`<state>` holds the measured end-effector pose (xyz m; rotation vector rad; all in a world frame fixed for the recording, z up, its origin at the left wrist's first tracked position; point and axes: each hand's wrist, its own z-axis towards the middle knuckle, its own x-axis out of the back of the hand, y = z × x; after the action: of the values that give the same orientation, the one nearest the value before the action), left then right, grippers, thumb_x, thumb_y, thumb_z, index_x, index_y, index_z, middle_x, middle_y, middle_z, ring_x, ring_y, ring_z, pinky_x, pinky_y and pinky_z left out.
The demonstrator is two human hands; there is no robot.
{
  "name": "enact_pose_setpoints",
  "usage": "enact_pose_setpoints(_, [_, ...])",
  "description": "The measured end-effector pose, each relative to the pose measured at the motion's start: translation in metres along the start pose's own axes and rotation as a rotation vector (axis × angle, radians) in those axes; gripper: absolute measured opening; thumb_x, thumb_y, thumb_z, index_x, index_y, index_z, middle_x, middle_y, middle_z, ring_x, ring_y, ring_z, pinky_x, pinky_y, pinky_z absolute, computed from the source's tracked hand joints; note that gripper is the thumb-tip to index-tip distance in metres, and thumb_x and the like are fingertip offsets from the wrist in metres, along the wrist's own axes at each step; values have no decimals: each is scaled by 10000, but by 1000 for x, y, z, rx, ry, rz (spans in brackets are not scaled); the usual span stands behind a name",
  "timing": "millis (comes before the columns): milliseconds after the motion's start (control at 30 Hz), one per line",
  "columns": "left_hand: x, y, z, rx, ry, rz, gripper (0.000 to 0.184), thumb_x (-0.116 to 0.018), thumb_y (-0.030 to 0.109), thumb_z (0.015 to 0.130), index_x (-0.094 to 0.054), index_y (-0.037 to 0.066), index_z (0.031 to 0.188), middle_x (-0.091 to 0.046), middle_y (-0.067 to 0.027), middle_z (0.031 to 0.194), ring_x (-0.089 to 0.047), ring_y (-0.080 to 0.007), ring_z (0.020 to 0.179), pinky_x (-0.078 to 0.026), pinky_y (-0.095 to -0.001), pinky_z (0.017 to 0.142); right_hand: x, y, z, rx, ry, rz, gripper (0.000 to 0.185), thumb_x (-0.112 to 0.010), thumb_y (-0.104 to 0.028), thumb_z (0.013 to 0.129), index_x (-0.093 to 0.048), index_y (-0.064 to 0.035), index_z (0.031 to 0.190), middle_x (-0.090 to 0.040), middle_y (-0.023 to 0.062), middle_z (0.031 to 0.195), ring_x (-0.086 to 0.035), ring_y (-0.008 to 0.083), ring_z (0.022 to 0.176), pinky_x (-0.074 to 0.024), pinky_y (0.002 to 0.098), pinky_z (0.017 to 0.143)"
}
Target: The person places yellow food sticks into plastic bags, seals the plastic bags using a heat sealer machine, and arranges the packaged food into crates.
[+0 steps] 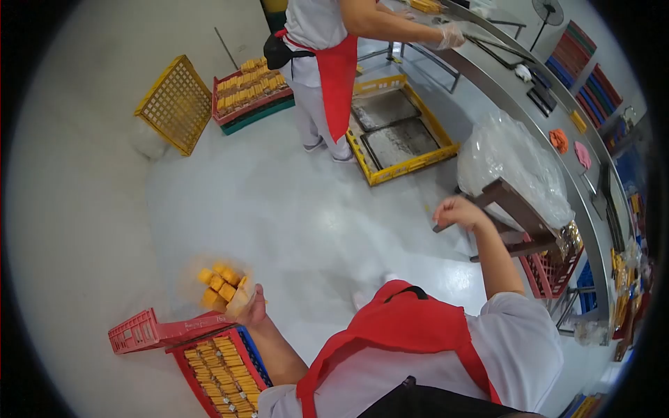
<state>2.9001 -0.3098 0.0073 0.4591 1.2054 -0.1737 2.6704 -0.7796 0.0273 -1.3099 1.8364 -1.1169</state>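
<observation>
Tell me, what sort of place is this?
Perhaps a food packing room: yellow pieces held in the left hand, a long metal counter, and a co-worker wearing a clear glove.

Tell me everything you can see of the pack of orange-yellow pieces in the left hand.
The pack looks like clear plastic, its outline blurred, so I can't tell whether it is a bag or a tub. Several chunky, block-like, orange-yellow pieces show in it, bunched together. The left hand holds it at its lower right side. In the picture it appears just above the red crate; nothing else visibly touches it.
</observation>
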Motion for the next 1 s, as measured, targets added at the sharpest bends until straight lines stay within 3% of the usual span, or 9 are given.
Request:
enact_pose_setpoints(67, [3, 0, 29, -6, -16, -27, 565, -573, 342, 751, -367, 112, 1224, -409, -139, 1176, -425, -301, 1035, -397, -413, 806, 4, 43, 29, -81, -9, -74, 185, -647, -124, 662, -584, -23, 804, -578, 40, 717, -542, 110, 647, -452, 227, 576])
enact_pose_setpoints(133, [4, 3, 56, -2, -10, -33, 568, -576, 319, 753, -355, 104, 1231, -400, -146, 1176, -426, -300, 1030, -393, -411, 814, -12, 64, 45, -356, 143, -102, 153, -616, -147, 679, -573, -32, 771, -570, 34, 733, -536, 113, 630, -444, 223, 562])
enact_pose_setpoints(167, [2, 6, 69, 8, 5, -28, 570, -577, 311, 754, -351, 102, 1233, -397, -149, 1176, -426, -300, 1028, -391, -410, 816, -20, 74, 58, -386, 131, -82, 153, -616, -147, 679, -573, -32, 771, -570, 34, 733, -536, 113, 630, -444, 223, 562])
enact_pose_setpoints(267, [-6, 25, 101, -27, -58, 54, 602, -604, 276, 734, -338, 85, 1240, -386, -143, 1174, -419, -280, 1004, -387, -389, 831, -45, 81, 100, -334, 92, 113, 140, -591, -172, 696, -569, -54, 768, -569, 33, 754, -536, 122, 625, -438, 232, 550])
enact_pose_setpoints(433, [-19, 62, 135, -149, -8, 151, 623, -621, 283, 706, -352, 92, 1235, -405, -114, 1185, -419, -284, 1014, -387, -393, 826, -94, 65, 203, -378, -104, -171, 191, -591, -201, 693, -569, -72, 832, -568, 36, 774, -535, 133, 627, -426, 255, 538])
enact_pose_setpoints(700, [36, 165, 164, -393, 187, 269, 622, -619, 322, 693, -380, 108, 1226, -415, -84, 1215, -411, -280, 1044, -379, -391, 813, -184, -11, 357, -287, -265, -284, 231, -605, -185, 679, -578, -60, 871, -572, 33, 767, -536, 128, 621, -418, 258, 522])
enact_pose_setpoints(767, [56, 197, 180, -493, 296, 289, 623, -625, 326, 683, -389, 114, 1219, -415, -80, 1215, -410, -277, 1057, -378, -393, 798, -197, -24, 404, -247, -215, -330, 230, -607, -190, 680, -581, -63, 870, -571, 31, 760, -539, 127, 627, -419, 256, 524])
enact_pose_setpoints(867, [92, 248, 211, -572, 356, 298, 626, -620, 262, 682, -371, 102, 1233, -396, -100, 1233, -374, -295, 1090, -376, -415, 816, -213, -76, 459, -215, -168, -240, 215, -604, -190, 682, -583, -69, 858, -571, 27, 751, -541, 127, 634, -419, 245, 534])
enact_pose_setpoints(1000, [125, 302, 293, -524, 313, 323, 626, -614, 272, 682, -370, 104, 1233, -388, -95, 1239, -377, -295, 1087, -376, -414, 813, -238, -180, 514, -115, -285, 13, 144, -590, -128, 719, -574, -48, 838, -577, 34, 750, -548, 123, 659, -440, 236, 598])
